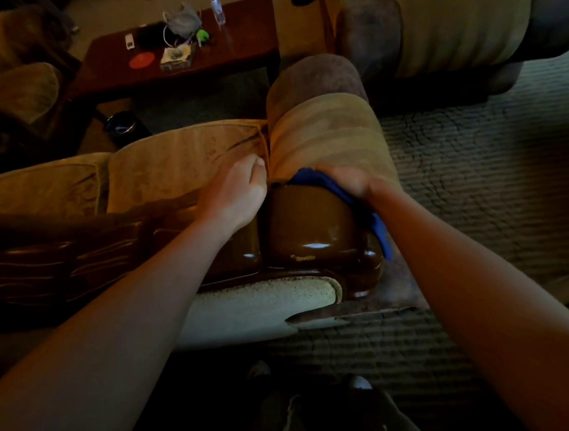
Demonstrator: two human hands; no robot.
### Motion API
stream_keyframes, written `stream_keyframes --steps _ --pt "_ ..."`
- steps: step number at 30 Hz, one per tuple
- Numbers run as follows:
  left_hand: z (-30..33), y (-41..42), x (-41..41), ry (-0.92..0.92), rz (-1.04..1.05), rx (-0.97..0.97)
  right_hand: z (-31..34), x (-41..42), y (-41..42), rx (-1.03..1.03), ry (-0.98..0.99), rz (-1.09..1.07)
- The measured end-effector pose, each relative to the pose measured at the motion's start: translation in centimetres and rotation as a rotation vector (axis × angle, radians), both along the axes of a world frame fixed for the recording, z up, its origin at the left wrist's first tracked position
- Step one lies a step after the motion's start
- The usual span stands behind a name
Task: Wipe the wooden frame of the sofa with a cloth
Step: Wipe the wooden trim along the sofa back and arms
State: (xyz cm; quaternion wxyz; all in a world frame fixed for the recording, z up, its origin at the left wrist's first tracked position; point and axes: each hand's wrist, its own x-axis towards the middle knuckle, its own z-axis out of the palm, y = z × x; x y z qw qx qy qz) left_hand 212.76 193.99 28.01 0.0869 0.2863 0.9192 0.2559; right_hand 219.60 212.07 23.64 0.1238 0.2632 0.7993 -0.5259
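Head view: your right hand [349, 180] grips blue cloth [311, 178], pressing it on top of glossy wood frame [308, 223] at sofa [182, 165] arm's back corner. Cloth tail hangs down frame's right side. Your left hand [239, 191] rests on frame just left of cloth, fingers curled into gap beside striped armrest [327, 129]; holds nothing visible. Beyond sofa: dark table [247, 46] with bottle [217, 6], red disc [141, 60], clutter. Carpet [478, 171] on right.
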Motion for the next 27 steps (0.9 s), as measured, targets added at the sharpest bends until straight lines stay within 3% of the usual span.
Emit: stream_keyframes --steps 8,12,16,20,22,24,27 --pt "-0.1 -0.3 -0.2 0.026 -0.129 -0.035 -3.2 4.6 -1.2 -0.043 -0.026 -0.468" --pt "0.0 -0.4 0.0 0.034 -0.268 -0.213 -1.6 6.9 -4.5 0.045 0.209 -0.586" --pt "-0.1 -0.6 -0.2 0.065 -0.307 -0.192 0.2 8.7 -12.5 0.292 0.524 -0.736" --pt "0.1 -1.0 0.2 0.099 -0.365 -0.008 0.8 7.1 -14.6 0.588 0.511 -0.736" --pt "0.3 -1.2 0.2 0.043 -0.409 0.076 1.2 6.0 -11.9 0.539 0.331 -0.789" --pt "0.5 -1.4 0.3 0.054 -0.478 0.100 1.1 5.7 -9.6 0.355 0.128 -0.848" --pt "0.3 -1.4 0.8 0.167 -0.706 0.063 0.5 6.7 -10.7 0.141 0.235 -1.040"
